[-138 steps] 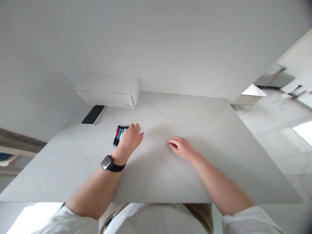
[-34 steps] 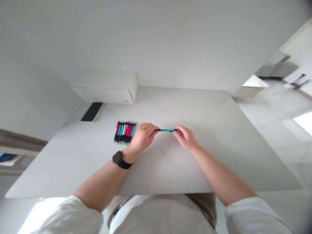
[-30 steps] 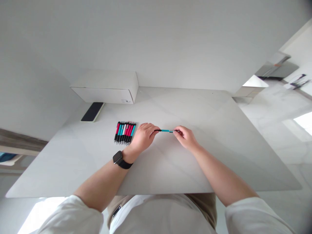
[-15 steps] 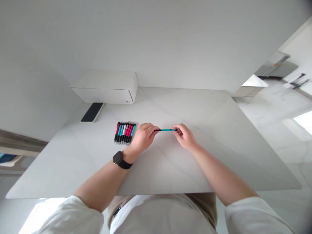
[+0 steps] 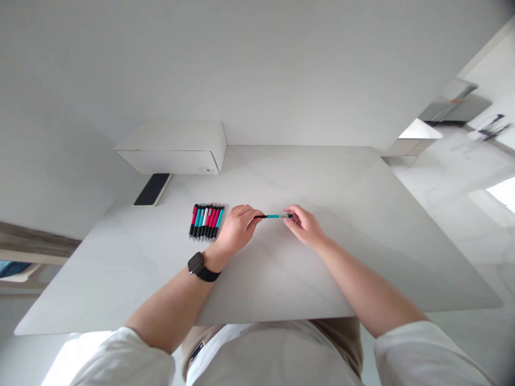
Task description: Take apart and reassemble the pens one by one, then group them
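A teal and black pen (image 5: 273, 216) lies level between my two hands, just above or on the table. My left hand (image 5: 240, 225), with a black watch on its wrist, pinches the black end. At the other end, my right hand (image 5: 304, 224) has its thumb and fingers closed around the tip, partly hiding it. Left of my left hand, several pens (image 5: 206, 222) in red, teal and white with black ends lie side by side in a tight row.
A white box (image 5: 173, 161) stands against the wall at the back left of the white table (image 5: 362, 257). In front of it rests a phone (image 5: 153, 189) with a dark screen. The table's near edge runs close to my body.
The pen appears rolled about its length, showing a greyish patch near my right fingers. Both hands keep their hold in nearly the same place. The view has shifted slightly.
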